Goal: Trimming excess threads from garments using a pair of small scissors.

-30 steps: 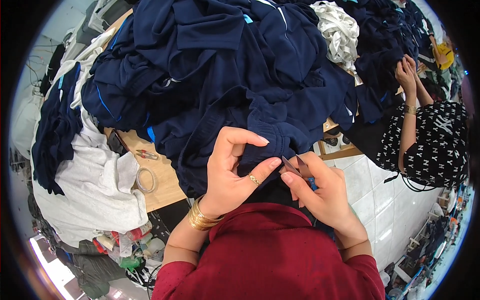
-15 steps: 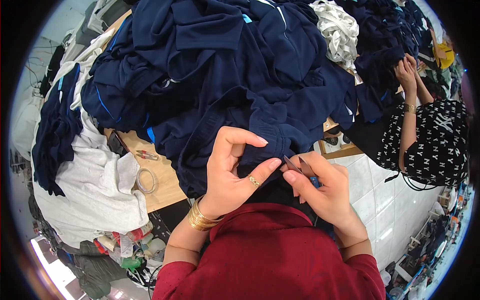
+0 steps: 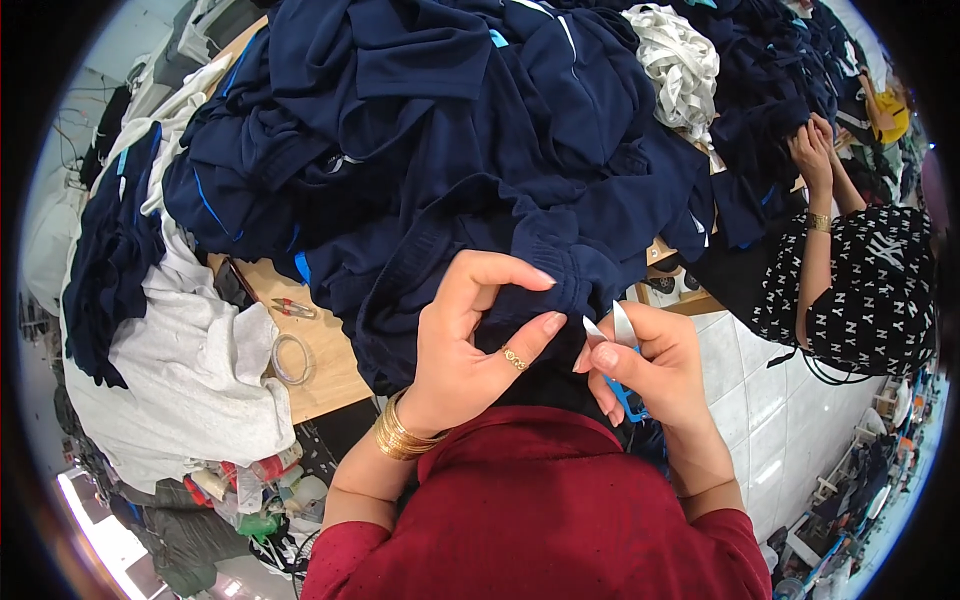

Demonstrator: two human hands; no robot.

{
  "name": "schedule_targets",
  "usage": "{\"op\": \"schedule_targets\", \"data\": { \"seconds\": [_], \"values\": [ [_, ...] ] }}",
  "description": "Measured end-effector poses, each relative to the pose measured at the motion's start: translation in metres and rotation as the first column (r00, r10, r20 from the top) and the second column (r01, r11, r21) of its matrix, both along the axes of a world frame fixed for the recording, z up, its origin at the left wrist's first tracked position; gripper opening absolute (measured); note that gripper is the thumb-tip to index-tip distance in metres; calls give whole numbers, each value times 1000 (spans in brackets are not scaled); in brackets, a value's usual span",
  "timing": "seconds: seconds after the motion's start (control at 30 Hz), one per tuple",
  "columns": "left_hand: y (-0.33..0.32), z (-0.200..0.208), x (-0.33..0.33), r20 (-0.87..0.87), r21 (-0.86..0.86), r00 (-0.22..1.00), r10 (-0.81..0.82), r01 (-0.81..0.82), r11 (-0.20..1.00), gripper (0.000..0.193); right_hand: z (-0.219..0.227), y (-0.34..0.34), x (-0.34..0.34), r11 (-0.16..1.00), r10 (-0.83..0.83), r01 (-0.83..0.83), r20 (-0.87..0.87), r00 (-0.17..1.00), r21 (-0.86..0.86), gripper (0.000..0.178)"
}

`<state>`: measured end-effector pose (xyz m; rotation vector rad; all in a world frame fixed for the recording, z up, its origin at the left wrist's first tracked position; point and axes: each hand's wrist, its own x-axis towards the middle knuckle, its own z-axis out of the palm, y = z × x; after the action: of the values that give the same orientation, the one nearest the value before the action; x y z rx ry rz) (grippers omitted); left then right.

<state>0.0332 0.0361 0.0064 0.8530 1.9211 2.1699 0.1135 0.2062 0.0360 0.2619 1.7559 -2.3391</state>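
A navy garment (image 3: 540, 240) with a gathered elastic waistband lies at the front of a heap of navy clothes. My left hand (image 3: 455, 345) pinches the edge of that waistband between thumb and forefinger; the other fingers are partly hidden. Just to the right, my right hand (image 3: 660, 365) is closed around small thread snips (image 3: 631, 400) with a blue handle. Their two pointed metal blades stand apart and point up, beside the garment's edge but not visibly on it.
Navy clothes (image 3: 420, 130) cover most of the wooden table (image 3: 325, 360). On the left are grey-white cloth (image 3: 190, 350), a clear tape roll (image 3: 291, 360) and red-handled snips (image 3: 293, 308). A white strip bundle (image 3: 675, 65) lies at the far right, near a co-worker's hands (image 3: 812, 155).
My right hand has turned and drawn slightly right, so the snips' blades now point upward and the blue handle shows more. My left hand has shifted slightly right, still on the waistband.
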Motion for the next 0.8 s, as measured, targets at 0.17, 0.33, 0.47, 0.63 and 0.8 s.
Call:
{"op": "schedule_targets", "data": {
  "seconds": [0.17, 0.33, 0.47, 0.63, 0.8],
  "values": [
    [5, 3, -4, -146, -146, 989, 3, -24, 989, 26, -6, 0, -2, 1000, 7, -5, -76, 997, 15, 18],
    [4, -2, -4, -220, -105, 975, -1, -23, 994, 24, 4, -7, -3, 899, 61, 47, -231, 971, 436, 10],
    [5, 0, 0, -73, -89, 994, 83, -89, 992, 12, 4, -5, -1, 731, 190, 119, -367, 910, 672, 8],
    [2, -4, 2, 94, 0, 995, 36, -37, 999, 12, 21, 0, 2, 774, 91, 56, -199, 976, 631, 17],
    [2, -4, 3, 130, -59, 991, 22, -14, 998, 12, 18, -4, 0, 617, 33, 189, -266, 963, 764, 22]
  ]
}}
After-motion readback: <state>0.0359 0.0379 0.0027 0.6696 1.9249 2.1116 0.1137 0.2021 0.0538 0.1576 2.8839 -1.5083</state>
